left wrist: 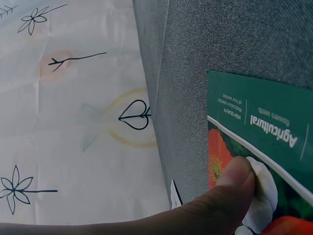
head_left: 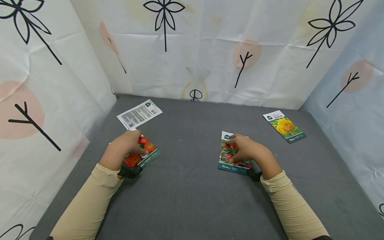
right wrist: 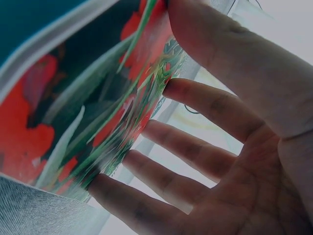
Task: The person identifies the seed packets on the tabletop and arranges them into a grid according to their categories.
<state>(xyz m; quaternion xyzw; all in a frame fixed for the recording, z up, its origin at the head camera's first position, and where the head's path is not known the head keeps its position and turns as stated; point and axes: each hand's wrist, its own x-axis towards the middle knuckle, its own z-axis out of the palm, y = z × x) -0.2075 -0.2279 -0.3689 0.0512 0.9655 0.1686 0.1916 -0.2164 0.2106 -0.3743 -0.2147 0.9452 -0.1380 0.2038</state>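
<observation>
We're over a grey felt worktop (head_left: 192,193), walled in by white sheets (head_left: 204,50) printed with black flowers and pink dots. A white packet (head_left: 139,114) lies face down by the far left corner, a yellow-flower packet (head_left: 285,126) near the far right edge. Our left hand (head_left: 123,150) rests on the poppy packet (head_left: 143,154) at the left side, fingers curled over it, thumb (left wrist: 230,188) pressing its face. Our right hand (head_left: 244,148) covers the red-flower packet (head_left: 232,156) right of centre; its fingers (right wrist: 210,105) are spread and only slightly bent, tips touching the packet's far edge, thumb on top.
</observation>
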